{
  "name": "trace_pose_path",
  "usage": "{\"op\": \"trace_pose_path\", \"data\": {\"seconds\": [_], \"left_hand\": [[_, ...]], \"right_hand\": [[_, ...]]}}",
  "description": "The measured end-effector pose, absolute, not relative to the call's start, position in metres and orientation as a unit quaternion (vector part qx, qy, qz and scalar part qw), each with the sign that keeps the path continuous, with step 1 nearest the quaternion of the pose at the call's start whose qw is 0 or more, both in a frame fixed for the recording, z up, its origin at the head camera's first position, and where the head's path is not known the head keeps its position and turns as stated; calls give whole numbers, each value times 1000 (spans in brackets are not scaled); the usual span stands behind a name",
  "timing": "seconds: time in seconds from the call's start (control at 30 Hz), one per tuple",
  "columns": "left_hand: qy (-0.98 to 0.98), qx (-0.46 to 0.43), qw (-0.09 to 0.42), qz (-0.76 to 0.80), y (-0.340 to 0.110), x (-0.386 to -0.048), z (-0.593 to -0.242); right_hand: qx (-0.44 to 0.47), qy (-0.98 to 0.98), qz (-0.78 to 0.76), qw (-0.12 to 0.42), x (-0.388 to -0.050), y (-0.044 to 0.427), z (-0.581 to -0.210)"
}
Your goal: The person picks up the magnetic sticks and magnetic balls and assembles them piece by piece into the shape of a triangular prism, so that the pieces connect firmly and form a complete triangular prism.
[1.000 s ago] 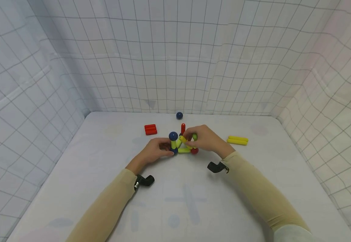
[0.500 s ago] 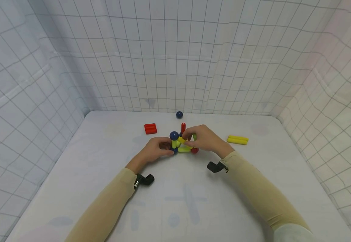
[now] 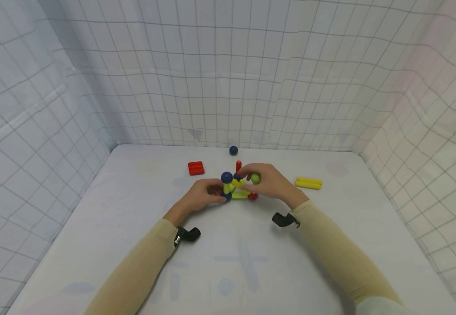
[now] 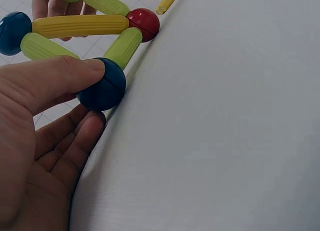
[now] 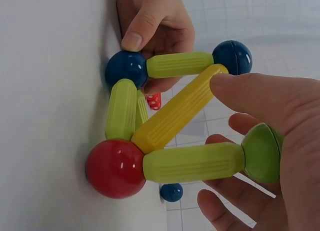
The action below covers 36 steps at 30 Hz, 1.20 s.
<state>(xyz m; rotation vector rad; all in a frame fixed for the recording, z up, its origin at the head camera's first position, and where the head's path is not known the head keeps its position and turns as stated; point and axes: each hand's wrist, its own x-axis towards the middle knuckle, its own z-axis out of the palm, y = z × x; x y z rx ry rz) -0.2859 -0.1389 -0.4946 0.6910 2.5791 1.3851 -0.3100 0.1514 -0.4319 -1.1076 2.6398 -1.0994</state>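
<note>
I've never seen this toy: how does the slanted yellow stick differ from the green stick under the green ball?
The yellow stick is longer, slanting up toward a blue ball; the green stick is shorter, upright beneath its green ball. Both are ridged, meeting the red ball.

Tan sleeves [image 3: 338, 253], a black, bent camera [image 3: 190, 235] at each cuff [image 3: 301, 209] (whitish cloth [image 3: 381, 306] further up the right)

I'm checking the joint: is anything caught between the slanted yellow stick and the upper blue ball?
Nothing visible stands between them. In both wrist views the yellow stick appears to meet the upper blue ball. The right hand rests its thumb on the yellow stick near that end, not visibly in between.
</note>
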Motion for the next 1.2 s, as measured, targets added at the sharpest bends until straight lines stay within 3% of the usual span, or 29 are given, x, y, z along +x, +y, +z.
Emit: {"op": "trace_pose_path", "data": {"seconds": [0.2, 0.37, 0.47, 0.77, 1.2], "left_hand": [[863, 215, 66, 452, -155, -289, -479], [889, 161, -45, 427, -182, -293, -460], [915, 120, -80, 377, -197, -295, -456], [959, 136, -68, 237, -202, -305, -458], [973, 140, -56, 176, -194, -304, -462]], "right_hand": [[-340, 867, -363, 25, -305, 167, -436], [-323, 872, -367, 24, -300, 179, -442], [-307, 873, -377, 36, -297, 184, -450], [-291, 857, -423, 55, -289, 187, -478], [-258, 850, -455, 56, -285, 178, -497]]}}
